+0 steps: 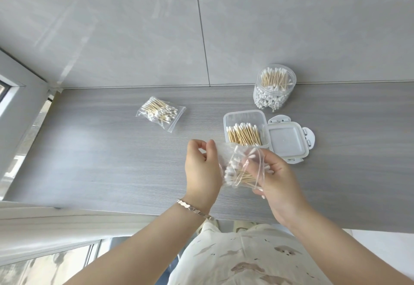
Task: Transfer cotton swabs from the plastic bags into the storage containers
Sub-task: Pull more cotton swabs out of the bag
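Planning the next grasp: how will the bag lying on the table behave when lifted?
Probably floppy: the bag is thin clear film, wrinkled at its edges. Likely light: it holds only a small bundle of swabs. The swabs may shift inside, as they lie loosely crossed.

A grey wood-grain counter is backed by a pale tiled wall; a window frame is seen at left.
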`<state>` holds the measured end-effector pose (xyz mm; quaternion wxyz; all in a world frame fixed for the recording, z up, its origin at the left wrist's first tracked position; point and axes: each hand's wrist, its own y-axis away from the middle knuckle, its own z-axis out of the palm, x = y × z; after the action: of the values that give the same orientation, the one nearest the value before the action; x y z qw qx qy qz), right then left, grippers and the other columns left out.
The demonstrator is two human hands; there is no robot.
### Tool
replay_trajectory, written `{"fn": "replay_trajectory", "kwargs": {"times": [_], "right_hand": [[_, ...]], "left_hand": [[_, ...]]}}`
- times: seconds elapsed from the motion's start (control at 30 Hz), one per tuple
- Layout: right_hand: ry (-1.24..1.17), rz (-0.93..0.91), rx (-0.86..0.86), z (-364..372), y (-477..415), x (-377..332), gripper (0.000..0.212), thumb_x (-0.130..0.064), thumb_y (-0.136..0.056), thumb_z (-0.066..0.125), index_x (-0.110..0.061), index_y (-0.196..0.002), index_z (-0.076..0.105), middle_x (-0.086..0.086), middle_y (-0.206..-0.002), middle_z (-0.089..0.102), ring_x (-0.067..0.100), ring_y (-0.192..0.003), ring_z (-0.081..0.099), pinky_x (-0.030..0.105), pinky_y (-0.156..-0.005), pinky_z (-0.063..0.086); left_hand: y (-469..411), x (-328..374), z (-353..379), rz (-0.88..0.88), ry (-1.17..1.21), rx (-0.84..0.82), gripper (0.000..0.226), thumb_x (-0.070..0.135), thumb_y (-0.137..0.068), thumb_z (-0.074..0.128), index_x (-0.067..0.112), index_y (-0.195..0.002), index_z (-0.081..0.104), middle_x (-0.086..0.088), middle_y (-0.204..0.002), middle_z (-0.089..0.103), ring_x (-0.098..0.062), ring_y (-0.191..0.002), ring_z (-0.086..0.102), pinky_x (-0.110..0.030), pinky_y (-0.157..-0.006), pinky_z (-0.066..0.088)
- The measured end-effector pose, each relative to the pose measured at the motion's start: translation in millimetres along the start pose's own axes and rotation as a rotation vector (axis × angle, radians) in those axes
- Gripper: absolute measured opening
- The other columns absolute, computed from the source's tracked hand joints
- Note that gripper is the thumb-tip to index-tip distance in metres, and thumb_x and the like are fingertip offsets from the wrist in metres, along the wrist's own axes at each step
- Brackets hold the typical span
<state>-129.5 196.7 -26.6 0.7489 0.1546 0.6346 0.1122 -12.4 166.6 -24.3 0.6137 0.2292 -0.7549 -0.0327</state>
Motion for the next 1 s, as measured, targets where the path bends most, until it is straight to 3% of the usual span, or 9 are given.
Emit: {"fn": "replay_trajectory", "kwargs": {"times": [0.13,0.27,0.37,0.43,0.53,0.63,0.77,0.9,1.0], "right_hand": [[-0.010,-0.039,-0.006,1,1,-1,0.009,-0.037,-0.064,0.071,-0.032,-0.071,0.067,0.000,-0.066,0.053,0.015,-0.061,0.045,0.015,-0.041,0.034],[0.009,0.000,-0.026,0,-1,-4,0.015,-0.022,-0.076,0.070,-0.032,-0.065,0.066,-0.011,-0.060,0.057,0.006,-0.056,0.049,0.013,-0.041,0.035],[0.012,0.030,-0.017,2,-1,-9,0.015,-0.034,-0.072,0.070,-0.032,-0.059,0.064,-0.010,-0.055,0.049,0.002,-0.049,0.043,0.012,-0.041,0.033],[0.040,0.025,0.018,3,-2,-9,0.018,-0.044,-0.071,0.072,-0.031,-0.061,0.063,-0.008,-0.059,0.050,0.003,-0.051,0.045,0.012,-0.042,0.036],[0.038,0.037,0.067,4,-5,-7,0.020,-0.035,-0.083,0.062,-0.025,-0.066,0.061,0.001,-0.066,0.053,0.012,-0.058,0.046,0.015,-0.043,0.035],[0.025,0.064,0.094,4,-7,-5,0.020,-0.026,-0.088,0.060,-0.022,-0.069,0.063,0.006,-0.069,0.051,0.017,-0.062,0.045,0.016,-0.045,0.035],[-0.006,0.083,0.093,3,-10,-4,0.016,-0.019,-0.089,0.057,-0.019,-0.075,0.065,-0.012,-0.056,0.053,-0.001,-0.046,0.045,0.010,-0.039,0.033],[-0.015,0.101,0.092,2,-11,-3,0.017,-0.012,-0.086,0.060,-0.017,-0.071,0.064,-0.002,-0.060,0.042,0.001,-0.042,0.035,0.011,-0.037,0.030],[0.001,0.111,0.085,4,-11,-6,0.013,-0.015,-0.085,0.062,-0.018,-0.074,0.069,0.001,-0.064,0.042,0.005,-0.046,0.032,0.013,-0.039,0.029]], "left_hand": [[0,7,0,0.026,0.018,-0.014,0.020,0.020,-0.096,0.044,0.019,-0.077,0.037,0.004,-0.045,0.038,-0.002,-0.029,0.034,-0.015,-0.032,0.027],[-3,9,-4,0.102,-0.031,-0.087,0.020,0.016,-0.095,0.047,0.025,-0.080,0.036,0.011,-0.043,0.037,-0.004,-0.028,0.032,-0.014,-0.032,0.026],[-2,7,-5,0.203,-0.071,-0.150,0.012,0.020,-0.095,0.046,0.026,-0.085,0.046,0.012,-0.038,0.036,-0.005,-0.033,0.033,-0.013,-0.037,0.027],[-2,9,-6,0.240,-0.107,-0.184,0.018,0.025,-0.096,0.043,0.019,-0.084,0.056,0.012,-0.049,0.043,-0.003,-0.043,0.039,-0.012,-0.044,0.032],[-3,12,-8,0.059,0.001,-0.335,0.023,0.029,-0.095,0.046,0.013,-0.081,0.054,0.004,-0.063,0.050,-0.008,-0.054,0.047,-0.020,-0.053,0.040],[-7,11,-14,-0.136,0.180,-0.487,0.020,0.023,-0.083,0.062,0.018,-0.074,0.044,0.002,-0.062,0.049,-0.012,-0.047,0.043,-0.023,-0.047,0.034],[-13,10,-17,-0.095,0.190,-0.389,0.024,0.008,-0.083,0.065,0.013,-0.072,0.044,-0.006,-0.059,0.051,-0.011,-0.039,0.044,-0.017,-0.036,0.035],[-16,9,-16,-0.029,0.141,-0.292,0.028,0.007,-0.078,0.070,0.014,-0.067,0.045,-0.021,-0.072,0.058,-0.021,-0.049,0.048,-0.020,-0.037,0.037],[-17,9,-15,0.009,0.099,-0.295,0.033,0.005,-0.077,0.071,0.014,-0.064,0.042,-0.017,-0.074,0.061,-0.021,-0.061,0.054,-0.023,-0.048,0.044]]}}
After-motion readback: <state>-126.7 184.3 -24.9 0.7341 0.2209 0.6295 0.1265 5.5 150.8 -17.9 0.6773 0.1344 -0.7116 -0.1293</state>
